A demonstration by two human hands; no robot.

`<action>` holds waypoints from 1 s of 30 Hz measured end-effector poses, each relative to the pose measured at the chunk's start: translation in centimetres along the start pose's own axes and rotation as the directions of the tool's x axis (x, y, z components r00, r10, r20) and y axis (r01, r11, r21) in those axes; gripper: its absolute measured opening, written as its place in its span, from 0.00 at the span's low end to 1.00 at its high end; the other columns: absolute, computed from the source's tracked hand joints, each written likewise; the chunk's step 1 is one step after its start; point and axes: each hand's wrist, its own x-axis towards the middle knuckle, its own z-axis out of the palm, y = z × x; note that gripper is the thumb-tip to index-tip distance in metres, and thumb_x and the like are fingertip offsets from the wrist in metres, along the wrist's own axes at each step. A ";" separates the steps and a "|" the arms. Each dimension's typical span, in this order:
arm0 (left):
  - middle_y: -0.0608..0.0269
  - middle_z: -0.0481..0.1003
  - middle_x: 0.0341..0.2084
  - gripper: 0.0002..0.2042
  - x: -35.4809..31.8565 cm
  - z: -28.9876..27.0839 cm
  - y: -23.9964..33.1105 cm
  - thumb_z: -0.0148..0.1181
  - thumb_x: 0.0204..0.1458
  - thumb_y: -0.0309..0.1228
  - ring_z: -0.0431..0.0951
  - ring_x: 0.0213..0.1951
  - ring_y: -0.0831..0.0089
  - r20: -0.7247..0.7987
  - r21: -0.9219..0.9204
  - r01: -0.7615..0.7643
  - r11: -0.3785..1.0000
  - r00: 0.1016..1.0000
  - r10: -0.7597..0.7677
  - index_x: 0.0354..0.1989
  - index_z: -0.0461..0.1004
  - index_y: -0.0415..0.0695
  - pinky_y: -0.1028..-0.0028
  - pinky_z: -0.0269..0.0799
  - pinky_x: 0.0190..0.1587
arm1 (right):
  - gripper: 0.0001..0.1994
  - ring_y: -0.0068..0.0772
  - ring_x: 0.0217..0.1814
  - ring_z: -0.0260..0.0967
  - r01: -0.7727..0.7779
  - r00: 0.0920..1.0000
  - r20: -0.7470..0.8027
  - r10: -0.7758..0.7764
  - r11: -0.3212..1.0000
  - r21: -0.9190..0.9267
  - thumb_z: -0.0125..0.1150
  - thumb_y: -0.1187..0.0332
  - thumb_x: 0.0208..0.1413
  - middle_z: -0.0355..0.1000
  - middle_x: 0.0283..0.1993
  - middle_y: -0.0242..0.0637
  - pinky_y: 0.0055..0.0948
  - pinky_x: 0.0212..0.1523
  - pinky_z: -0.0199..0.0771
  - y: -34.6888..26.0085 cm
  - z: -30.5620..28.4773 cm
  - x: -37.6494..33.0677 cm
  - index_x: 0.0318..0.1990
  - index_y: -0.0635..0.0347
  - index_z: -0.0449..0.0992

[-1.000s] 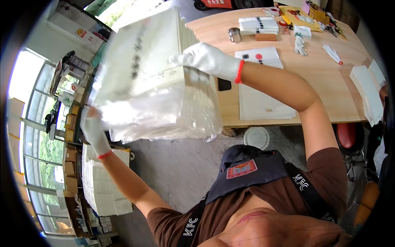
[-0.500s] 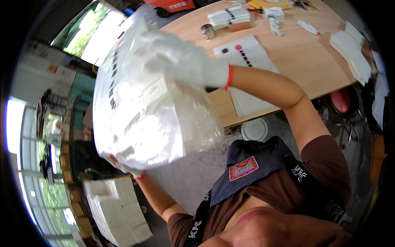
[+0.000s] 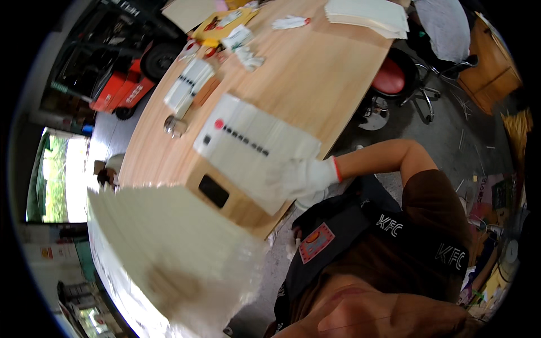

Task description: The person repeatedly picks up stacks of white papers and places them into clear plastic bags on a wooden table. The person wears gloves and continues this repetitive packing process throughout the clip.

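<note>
A clear, shiny plastic bag packed with a thick pale stack fills the lower left, tilted beside the table edge. My left hand is hidden behind it. My right hand, in a white knit glove with a red cuff, reaches over the near end of a pile of flat white printed bags on the table. Its fingers are smeared by motion, so I cannot tell whether they grip the pile. A black phone lies beside the pile.
On the wooden table are a metal-lidded jar, a wrapped white bundle, a brown block, loose gloves and white sheets. A red forklift stands beyond, and a red-seated chair at the right.
My right hand has left the filled plastic bag and moved over the flat printed bags. The filled bag has swung lower and turned, showing the pale stack. My view has turned toward the table.
</note>
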 end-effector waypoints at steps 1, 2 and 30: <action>0.51 0.69 0.47 0.24 2.5 1.3 3.1 0.42 0.60 0.45 0.71 0.48 0.64 0.043 0.023 -0.061 0.998 0.997 0.060 0.57 0.59 0.38 0.64 0.68 0.50 | 0.17 0.48 0.67 0.49 -0.081 0.986 -0.148 0.074 0.996 -0.038 0.47 0.59 0.57 0.56 0.62 0.45 0.45 0.64 0.52 3.4 1.2 -3.6 0.50 0.55 0.68; 0.50 0.70 0.47 0.24 5.3 2.8 6.5 0.42 0.60 0.44 0.72 0.47 0.64 0.084 0.022 -0.135 0.991 0.988 0.133 0.57 0.59 0.38 0.64 0.68 0.50 | 0.17 0.49 0.66 0.49 -0.161 0.969 -0.204 0.137 0.981 -0.105 0.47 0.59 0.57 0.57 0.62 0.44 0.45 0.63 0.53 6.5 1.4 -6.5 0.51 0.54 0.68; 0.59 0.70 0.44 0.14 60.0 57.4 44.3 0.46 0.59 0.32 0.73 0.41 0.64 0.273 -0.765 0.304 0.567 0.951 -0.142 0.49 0.65 0.39 0.63 0.76 0.42 | 0.26 0.25 0.48 0.67 0.031 -0.524 -0.265 0.810 0.329 0.944 0.42 0.49 0.61 0.70 0.50 0.31 0.22 0.49 0.65 51.0 -26.8 -59.0 0.56 0.60 0.68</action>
